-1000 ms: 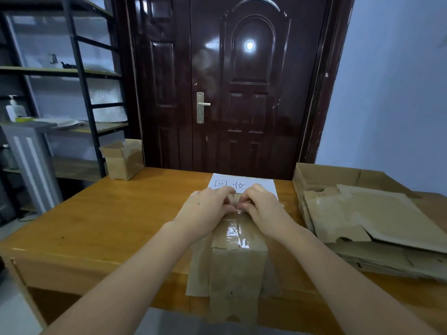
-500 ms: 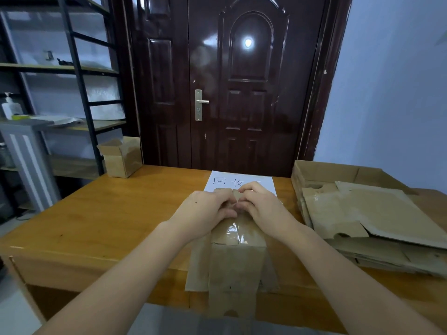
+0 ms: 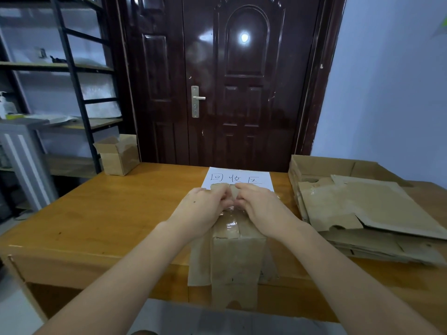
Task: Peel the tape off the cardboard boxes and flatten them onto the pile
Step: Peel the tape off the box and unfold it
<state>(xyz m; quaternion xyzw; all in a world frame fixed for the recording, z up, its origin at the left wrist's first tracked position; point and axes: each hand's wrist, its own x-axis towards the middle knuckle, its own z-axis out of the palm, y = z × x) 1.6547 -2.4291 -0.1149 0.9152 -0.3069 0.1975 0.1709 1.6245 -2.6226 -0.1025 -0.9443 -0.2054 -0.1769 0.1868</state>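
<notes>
A small brown cardboard box (image 3: 235, 255) stands on the wooden table (image 3: 108, 213) near its front edge, with loose flaps hanging over the edge. Clear shiny tape (image 3: 229, 220) runs along its top. My left hand (image 3: 202, 213) and my right hand (image 3: 263, 209) rest on the far end of the box top, fingers curled and thumbs nearly touching, pinching at the tape and the top edge. A pile of flattened cardboard (image 3: 362, 209) lies at the right of the table.
A white sheet with handwritten characters (image 3: 239, 177) lies just behind the box. Another small open-topped cardboard box (image 3: 118, 154) stands at the table's far left corner. A dark door (image 3: 229, 81) stands behind the table, metal shelving (image 3: 67, 68) on the left.
Both hands stay at the far end of the box top; they have shifted slightly toward me, uncovering more of the white sheet.
</notes>
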